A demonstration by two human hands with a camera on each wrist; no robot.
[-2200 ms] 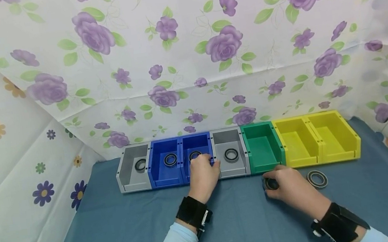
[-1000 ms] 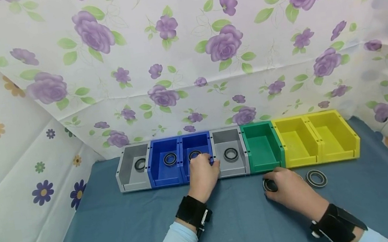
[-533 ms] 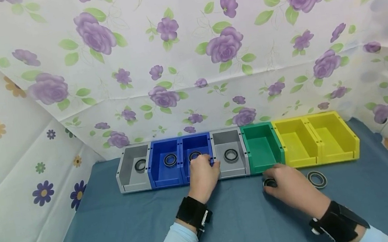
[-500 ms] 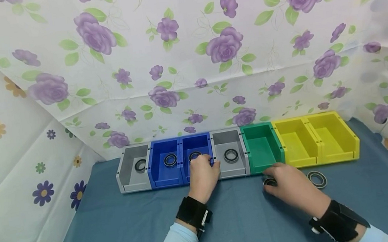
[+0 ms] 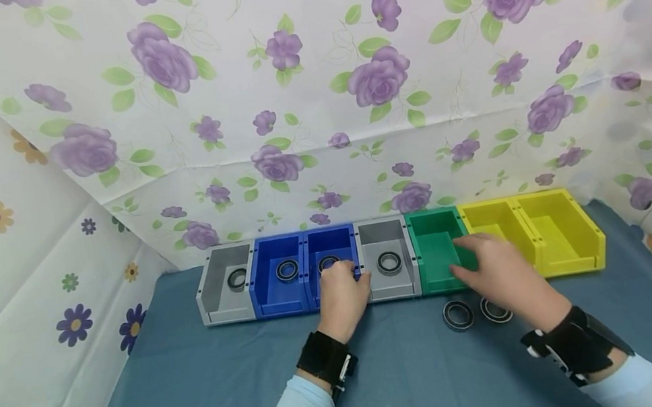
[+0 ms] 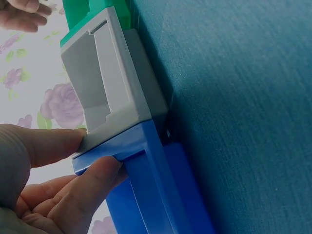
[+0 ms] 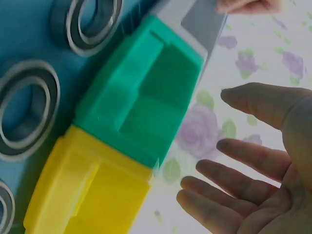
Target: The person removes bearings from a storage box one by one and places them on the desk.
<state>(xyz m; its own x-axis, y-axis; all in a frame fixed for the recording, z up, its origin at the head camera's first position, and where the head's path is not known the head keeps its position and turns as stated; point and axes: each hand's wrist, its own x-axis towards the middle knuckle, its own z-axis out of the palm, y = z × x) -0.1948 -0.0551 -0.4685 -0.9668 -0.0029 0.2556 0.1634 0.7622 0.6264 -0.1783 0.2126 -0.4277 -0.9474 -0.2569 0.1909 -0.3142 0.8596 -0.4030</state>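
Observation:
My left hand pinches the front rim where the right blue bin meets the grey bin; in the left wrist view its thumb and fingers grip that join. With fingers spread and nothing between them, my right hand hovers over the front of the green bin and the left yellow bin. Below the green bin, a bearing lies flat on the cloth. A second bearing lies beside it, partly covered by the right hand. The right wrist view shows part of a third bearing.
Bearings sit singly in the far-left grey bin, the left blue bin, the right blue bin and the other grey bin. Another yellow bin ends the row. A flowered sheet hangs close behind, and blue cloth covers the table.
My right hand has let go of the bearing under the green bin and risen towards the bins. A neighbouring bearing is uncovered, while the rightmost one is now hidden. My left hand stays put.

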